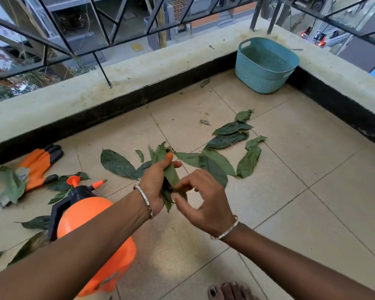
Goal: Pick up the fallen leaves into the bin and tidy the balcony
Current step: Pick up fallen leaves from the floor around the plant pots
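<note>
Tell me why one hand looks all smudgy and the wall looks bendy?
Head view: the right hand is smeared by motion blur, while the left hand gripping the bunch of leaves looks a bit sharper. Head view: the wide-angle lens bows the ledge and railing into curves. Head view: the daylight is soft, with no hard shadows on the floor tiles.

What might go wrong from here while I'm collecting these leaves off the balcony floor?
The left hand grips a loose bunch of leaves, and the teal basket sits off in the far corner; some may drop on the way. The orange sprayer stands close by the left arm; a bump may tip it.
</note>
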